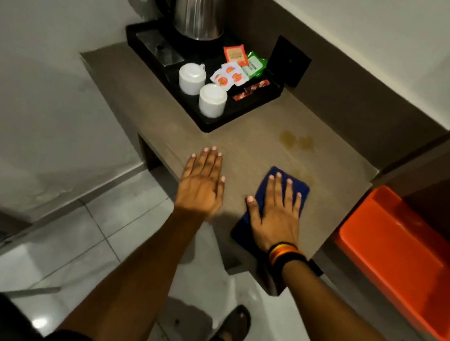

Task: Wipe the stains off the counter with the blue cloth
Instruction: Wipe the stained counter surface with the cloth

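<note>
Right hand (276, 208), fingers spread flat, presses the blue cloth (254, 220) onto the matt, wood-grained desk (167, 122) near its front edge; left hand (202, 184) lies open and empty just beside it. The cloth looks light, soft and limp, likely best driven by palm pressure rather than pinched. Brownish stains (297, 141) lie beyond the right fingertips, near a glossy black tray (212, 125).

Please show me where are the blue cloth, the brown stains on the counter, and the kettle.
blue cloth (300, 187): head view, its far corner, beyond the fingertips.
stains (297, 142): head view, the middle of the brown patch.
kettle (200, 4): head view, its steel body.
</note>
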Action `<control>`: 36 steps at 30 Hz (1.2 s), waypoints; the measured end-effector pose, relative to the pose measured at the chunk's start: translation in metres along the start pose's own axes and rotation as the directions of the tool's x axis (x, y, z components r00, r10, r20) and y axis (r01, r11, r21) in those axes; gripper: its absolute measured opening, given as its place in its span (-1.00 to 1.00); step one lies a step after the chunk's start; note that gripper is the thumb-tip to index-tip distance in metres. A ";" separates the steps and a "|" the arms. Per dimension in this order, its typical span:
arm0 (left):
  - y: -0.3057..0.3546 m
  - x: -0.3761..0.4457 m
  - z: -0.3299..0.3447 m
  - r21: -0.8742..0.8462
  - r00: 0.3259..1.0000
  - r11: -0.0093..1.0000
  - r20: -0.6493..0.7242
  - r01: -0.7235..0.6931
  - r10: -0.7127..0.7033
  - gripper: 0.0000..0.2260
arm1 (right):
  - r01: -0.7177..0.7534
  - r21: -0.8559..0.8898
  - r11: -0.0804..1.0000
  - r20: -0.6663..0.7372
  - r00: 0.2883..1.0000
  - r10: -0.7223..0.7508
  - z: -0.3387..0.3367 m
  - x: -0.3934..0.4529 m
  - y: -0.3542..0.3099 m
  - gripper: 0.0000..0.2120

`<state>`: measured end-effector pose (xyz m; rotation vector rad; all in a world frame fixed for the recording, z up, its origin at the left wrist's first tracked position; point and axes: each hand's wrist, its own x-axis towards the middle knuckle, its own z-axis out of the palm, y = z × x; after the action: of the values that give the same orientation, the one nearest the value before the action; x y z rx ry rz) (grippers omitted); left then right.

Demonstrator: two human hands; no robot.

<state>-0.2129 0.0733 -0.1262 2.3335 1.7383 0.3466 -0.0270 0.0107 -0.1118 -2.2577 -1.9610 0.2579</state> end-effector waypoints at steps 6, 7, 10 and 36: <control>-0.001 -0.004 0.002 0.006 0.999 1.000 0.032 -0.012 0.012 -0.38 | 0.473 0.078 0.878 0.204 0.854 -0.478 -0.020 -0.041 0.037 -0.44; -0.001 -0.003 -0.001 -0.008 0.999 1.000 0.032 -0.015 0.015 -0.37 | 0.458 0.088 0.884 0.201 0.861 -0.466 -0.025 -0.049 0.050 -0.43; -0.004 -0.001 0.002 -0.061 0.999 0.998 -0.027 -0.029 0.028 -0.40 | 0.263 0.132 0.956 0.160 0.946 -0.282 -0.029 -0.043 0.070 -0.40; -0.009 -0.008 0.030 0.013 0.946 0.993 -0.303 -0.120 0.118 -0.55 | 0.180 0.055 0.982 0.078 0.980 -0.184 -0.012 -0.008 0.019 -0.39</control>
<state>-0.2137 0.0672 -0.1577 2.4944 1.7178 0.7669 -0.0071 0.0001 -0.1041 -2.0527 -2.1619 0.3775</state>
